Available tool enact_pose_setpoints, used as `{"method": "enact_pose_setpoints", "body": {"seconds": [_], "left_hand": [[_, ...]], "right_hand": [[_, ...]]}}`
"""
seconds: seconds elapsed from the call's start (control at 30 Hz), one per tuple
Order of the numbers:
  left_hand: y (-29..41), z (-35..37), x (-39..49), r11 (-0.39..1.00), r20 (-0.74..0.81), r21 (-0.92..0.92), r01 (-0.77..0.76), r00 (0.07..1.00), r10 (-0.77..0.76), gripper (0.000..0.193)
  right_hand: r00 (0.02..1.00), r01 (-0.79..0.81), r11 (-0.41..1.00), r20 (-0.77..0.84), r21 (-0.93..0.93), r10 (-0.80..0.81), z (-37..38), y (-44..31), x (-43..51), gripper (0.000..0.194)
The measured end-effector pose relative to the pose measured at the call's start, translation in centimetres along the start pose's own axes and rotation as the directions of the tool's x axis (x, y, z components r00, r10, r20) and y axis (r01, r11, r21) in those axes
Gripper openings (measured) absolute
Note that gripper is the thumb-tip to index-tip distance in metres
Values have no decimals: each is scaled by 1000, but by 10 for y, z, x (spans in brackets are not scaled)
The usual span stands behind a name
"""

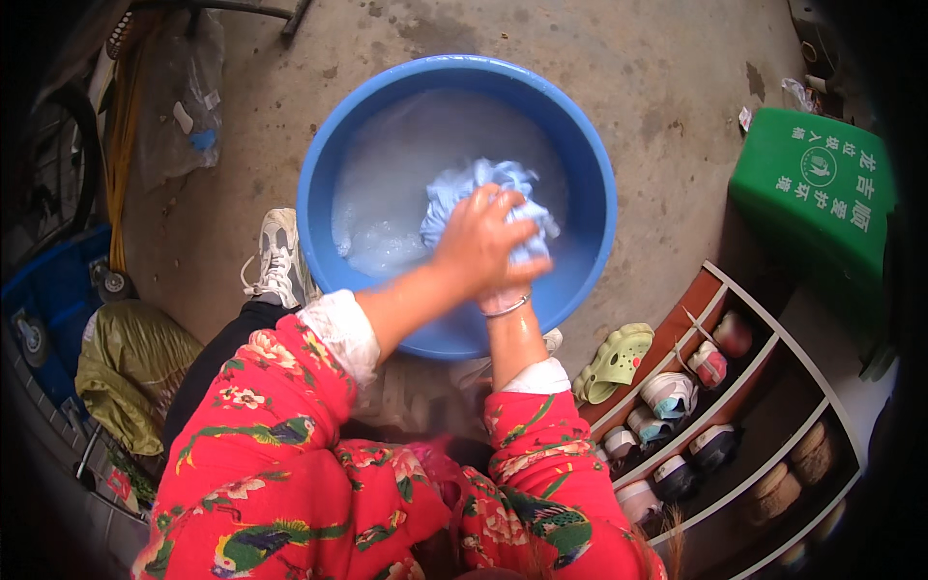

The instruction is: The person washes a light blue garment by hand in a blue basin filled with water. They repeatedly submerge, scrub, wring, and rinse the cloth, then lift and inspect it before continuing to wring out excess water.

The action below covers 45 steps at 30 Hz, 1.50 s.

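Observation:
A bunched light blue cloth [453,196] is gathered over cloudy, sudsy water in a round blue plastic basin [313,181]. My left hand [486,235] lies across the top of the cloth, fingers curled over it and slightly blurred. Beneath it, my right hand [502,299] reaches in from the basin's near rim and meets the same bundle. Its fingers are mostly hidden by the left hand and the cloth. A silver bangle [507,307] circles the right wrist. Both forearms look wet, with white cuffs pushed back under red floral sleeves.
My sneaker [278,250] stands left of the basin. To the right are a green clog [616,362], a shoe rack [779,339] with several shoes and a green bin [805,167] bearing writing. An olive sack [134,370] and a blue wheeled platform [54,290] lie left.

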<state>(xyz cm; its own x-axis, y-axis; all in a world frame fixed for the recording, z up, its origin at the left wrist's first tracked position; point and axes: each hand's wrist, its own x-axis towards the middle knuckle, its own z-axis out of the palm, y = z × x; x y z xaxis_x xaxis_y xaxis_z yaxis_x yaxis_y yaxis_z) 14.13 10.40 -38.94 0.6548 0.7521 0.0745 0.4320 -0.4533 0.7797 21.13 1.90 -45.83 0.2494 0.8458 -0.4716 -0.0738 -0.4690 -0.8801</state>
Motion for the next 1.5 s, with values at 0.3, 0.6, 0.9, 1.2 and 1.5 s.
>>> {"method": "enact_pose_setpoints", "body": {"seconds": [0.3, 0.6, 0.9, 1.2, 1.5], "left_hand": [[-98, -14, 29, 717, 148, 10, 697, 708, -690, 47], [-87, 23, -16, 741, 273, 5, 671, 712, -647, 57], [-13, -13, -25, 958, 248, -202, 204, 957, -151, 26], [-73, 15, 24, 815, -76, 565, 128, 992, -102, 23], [-71, -23, -8, 524, 164, -629, 574, 758, -632, 55]], "right_hand": [[879, -197, 559, -106, 806, 464, 15, -40, -5, 37], [626, -478, 501, -120, 721, 770, -3, 17, -14, 67], [909, -372, 155, 325, 915, 262, -17, -2, -6, 46], [899, -247, 533, -14, 809, 438, 28, -55, -10, 35], [937, -301, 102, 274, 948, 216, 5, -26, 3, 55]]}}
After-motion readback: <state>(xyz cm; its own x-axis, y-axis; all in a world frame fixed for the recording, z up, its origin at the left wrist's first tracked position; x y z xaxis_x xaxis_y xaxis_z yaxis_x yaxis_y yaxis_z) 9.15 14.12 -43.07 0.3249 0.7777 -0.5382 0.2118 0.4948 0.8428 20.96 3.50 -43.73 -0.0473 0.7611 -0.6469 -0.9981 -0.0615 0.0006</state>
